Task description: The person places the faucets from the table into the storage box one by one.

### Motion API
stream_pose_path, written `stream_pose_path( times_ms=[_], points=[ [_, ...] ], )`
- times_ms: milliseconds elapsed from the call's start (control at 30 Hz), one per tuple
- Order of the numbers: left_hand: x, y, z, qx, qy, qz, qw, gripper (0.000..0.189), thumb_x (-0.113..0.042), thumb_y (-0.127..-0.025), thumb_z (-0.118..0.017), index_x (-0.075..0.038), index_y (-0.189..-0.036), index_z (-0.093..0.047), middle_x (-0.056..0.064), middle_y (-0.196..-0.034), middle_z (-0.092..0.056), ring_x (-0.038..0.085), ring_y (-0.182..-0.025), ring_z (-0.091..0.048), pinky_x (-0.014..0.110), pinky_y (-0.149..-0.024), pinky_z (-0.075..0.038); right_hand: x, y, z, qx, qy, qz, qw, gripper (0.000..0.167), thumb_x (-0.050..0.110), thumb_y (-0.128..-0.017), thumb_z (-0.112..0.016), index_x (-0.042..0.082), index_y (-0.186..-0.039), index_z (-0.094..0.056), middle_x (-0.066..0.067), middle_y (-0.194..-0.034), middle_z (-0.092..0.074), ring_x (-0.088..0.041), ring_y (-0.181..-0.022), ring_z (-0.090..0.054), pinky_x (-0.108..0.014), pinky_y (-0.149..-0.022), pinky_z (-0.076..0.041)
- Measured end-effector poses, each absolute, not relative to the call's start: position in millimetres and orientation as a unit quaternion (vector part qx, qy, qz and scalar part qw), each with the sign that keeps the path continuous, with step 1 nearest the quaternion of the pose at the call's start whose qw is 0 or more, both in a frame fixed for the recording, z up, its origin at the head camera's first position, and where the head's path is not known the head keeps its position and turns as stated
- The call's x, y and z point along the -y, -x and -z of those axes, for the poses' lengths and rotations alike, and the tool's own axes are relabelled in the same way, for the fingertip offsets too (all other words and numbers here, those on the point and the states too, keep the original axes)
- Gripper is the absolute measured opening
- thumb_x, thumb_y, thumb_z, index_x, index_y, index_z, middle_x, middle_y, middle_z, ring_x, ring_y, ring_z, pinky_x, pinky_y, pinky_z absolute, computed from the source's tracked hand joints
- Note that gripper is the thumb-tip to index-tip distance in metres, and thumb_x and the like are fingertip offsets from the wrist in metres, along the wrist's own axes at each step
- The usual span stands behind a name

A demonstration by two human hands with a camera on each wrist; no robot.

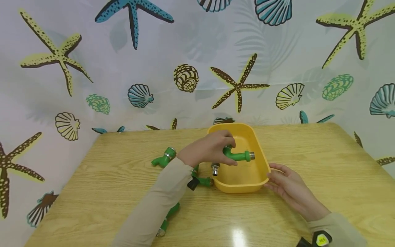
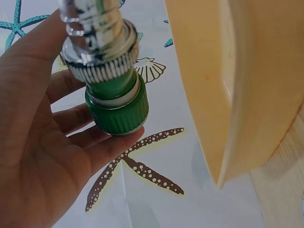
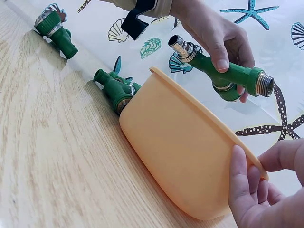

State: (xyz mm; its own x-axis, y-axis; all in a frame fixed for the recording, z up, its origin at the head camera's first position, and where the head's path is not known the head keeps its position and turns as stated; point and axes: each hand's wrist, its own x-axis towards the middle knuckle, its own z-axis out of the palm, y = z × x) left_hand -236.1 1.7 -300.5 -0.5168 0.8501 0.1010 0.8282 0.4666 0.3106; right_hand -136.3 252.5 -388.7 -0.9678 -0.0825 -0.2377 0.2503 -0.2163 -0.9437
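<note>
My left hand (image 1: 211,148) grips a green tap (image 1: 241,156) over the yellow plastic bin (image 1: 237,188). The tap has a threaded metal inlet at one end and a silver nozzle at the other. In the left wrist view, fingers curl around the green tap (image 2: 118,114) near its ribbed knob and shiny nozzle. My right hand (image 1: 289,189) holds the bin's rim at its near right corner. In the right wrist view, that hand's thumb and fingers (image 3: 241,178) pinch the rim of the bin (image 3: 180,147), with the held tap (image 3: 223,71) above the far edge.
More green taps lie on the wooden table (image 1: 108,192), left of the bin: one farther back (image 1: 165,157), one against the bin's left side (image 1: 203,181), partly behind my left forearm, and one nearer me (image 1: 168,219). A curtain (image 1: 148,65) printed with starfish and shells hangs behind.
</note>
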Motion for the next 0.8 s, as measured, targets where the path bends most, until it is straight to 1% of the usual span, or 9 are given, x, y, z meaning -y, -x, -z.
stream_pose_path(
  times_ms=[333, 467, 567, 700, 800],
  points=[
    [-19, 243, 300, -0.857, -0.491, -0.151, 0.035, 0.047, -0.036, -0.082, -0.078, -0.002, -0.112, -0.068, 0.009, -0.112, -0.059, 0.016, -0.093, -0.055, 0.021, -0.078, -0.045, -252, 136, 391, -0.617, -0.067, 0.777, 0.107, 0.050, 0.002, -0.097, -0.052, -0.005, -0.138, -0.024, -0.008, -0.114, -0.050, -0.012, -0.094, -0.060, -0.030, -0.085, -0.052],
    [-27, 248, 300, -0.859, -0.491, -0.139, 0.038, 0.048, -0.038, -0.082, -0.078, -0.001, -0.112, -0.069, 0.009, -0.113, -0.060, 0.016, -0.093, -0.055, 0.021, -0.078, -0.045, -253, 137, 390, -0.618, -0.068, 0.775, 0.110, 0.051, 0.003, -0.097, -0.051, -0.005, -0.139, -0.023, -0.009, -0.116, -0.048, -0.012, -0.095, -0.060, -0.030, -0.085, -0.052],
    [-31, 251, 299, -0.862, -0.486, -0.137, 0.044, 0.049, -0.038, -0.082, -0.078, -0.001, -0.113, -0.069, 0.009, -0.112, -0.060, 0.015, -0.091, -0.054, 0.020, -0.076, -0.044, -253, 138, 389, -0.619, -0.070, 0.774, 0.114, 0.053, 0.003, -0.098, -0.051, -0.005, -0.140, -0.021, -0.010, -0.119, -0.046, -0.012, -0.095, -0.059, -0.030, -0.085, -0.052],
    [-36, 254, 298, -0.861, -0.488, -0.138, 0.045, 0.049, -0.038, -0.081, -0.078, -0.001, -0.112, -0.069, 0.009, -0.109, -0.061, 0.015, -0.088, -0.054, 0.019, -0.075, -0.044, -254, 138, 390, -0.621, -0.068, 0.772, 0.113, 0.053, 0.003, -0.098, -0.051, -0.006, -0.140, -0.020, -0.011, -0.118, -0.046, -0.012, -0.094, -0.059, -0.030, -0.084, -0.052],
    [-39, 255, 299, -0.860, -0.490, -0.132, 0.046, 0.049, -0.038, -0.082, -0.078, -0.001, -0.112, -0.069, 0.009, -0.109, -0.061, 0.015, -0.089, -0.054, 0.019, -0.075, -0.044, -254, 138, 390, -0.622, -0.066, 0.772, 0.112, 0.052, 0.003, -0.098, -0.051, -0.006, -0.140, -0.021, -0.011, -0.118, -0.046, -0.012, -0.094, -0.059, -0.030, -0.084, -0.052]
  ],
)
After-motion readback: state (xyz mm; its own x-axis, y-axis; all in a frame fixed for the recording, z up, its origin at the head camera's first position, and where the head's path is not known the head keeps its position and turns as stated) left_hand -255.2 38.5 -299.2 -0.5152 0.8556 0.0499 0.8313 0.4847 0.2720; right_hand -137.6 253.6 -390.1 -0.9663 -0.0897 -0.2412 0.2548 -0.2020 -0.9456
